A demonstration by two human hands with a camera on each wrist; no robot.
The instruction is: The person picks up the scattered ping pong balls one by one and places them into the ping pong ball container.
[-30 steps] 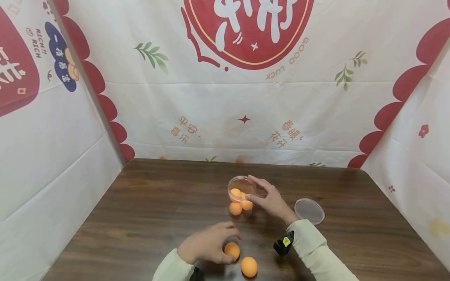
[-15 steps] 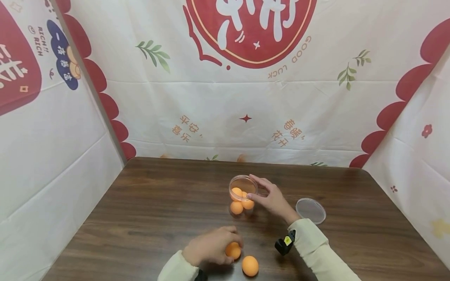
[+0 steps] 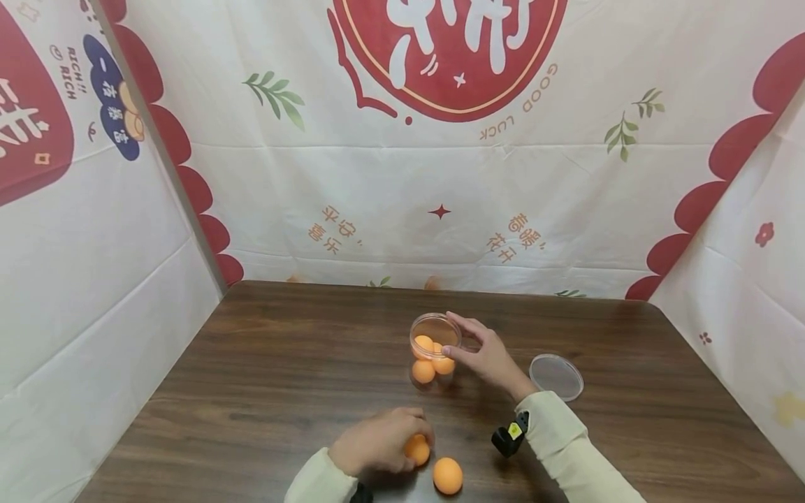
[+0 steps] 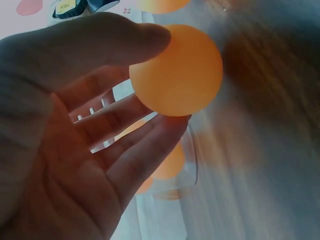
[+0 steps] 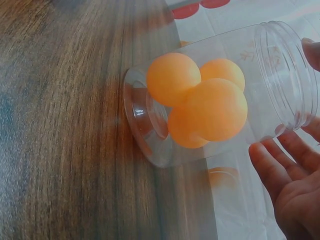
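My left hand (image 3: 385,440) pinches an orange ping-pong ball (image 4: 176,70) between thumb and fingers, low over the near part of the table. Just right of it another orange ping-pong ball (image 3: 448,476) lies on the wood. My right hand (image 3: 487,355) holds a clear plastic jar (image 3: 435,335) near its threaded rim, thumb and fingers on either side. The jar stands upright and uncapped on the table, with several orange balls (image 5: 216,109) piled inside. Its round clear lid (image 3: 556,377) lies flat to the right, beyond the right wrist.
The dark wooden table (image 3: 283,363) reaches back to a white printed cloth (image 3: 377,181) hung behind it and at both sides. A small black camera (image 3: 508,440) is strapped to the right wrist.
The left fingers have closed in around the ball, which was loosely between thumb and fingers before. The right hand and the jar have kept their place.
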